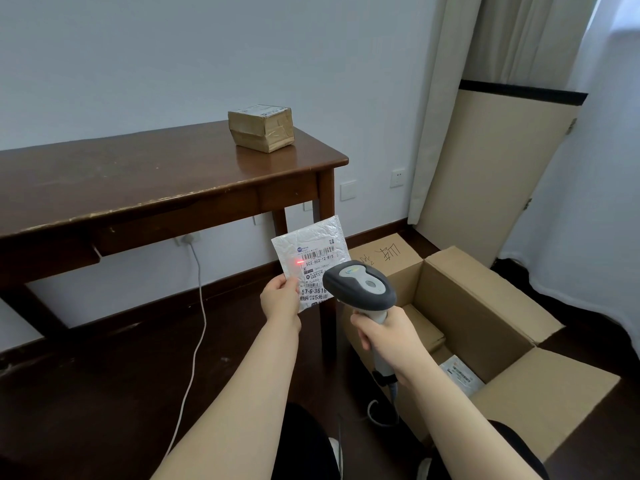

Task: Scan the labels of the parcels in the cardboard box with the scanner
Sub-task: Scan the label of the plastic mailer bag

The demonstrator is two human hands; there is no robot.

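My left hand (pixel 281 296) pinches the lower left corner of a flat white padded parcel (pixel 308 251), held upright with its printed label facing me. My right hand (pixel 384 336) grips the handle of a grey and white scanner (pixel 360 285), whose head overlaps the parcel's lower right. A red dot of light sits on the parcel just left of the label's barcode. The open cardboard box (pixel 485 306) stands on the floor to the right, with a brown parcel (pixel 427 329) and a white labelled parcel (pixel 460 375) inside.
A dark wooden table (pixel 138 181) stands at the left, with a taped brown parcel (pixel 261 128) on its far right corner. A white cable (pixel 199 313) hangs from a wall socket down across the dark floor. Curtains and a beige panel fill the right.
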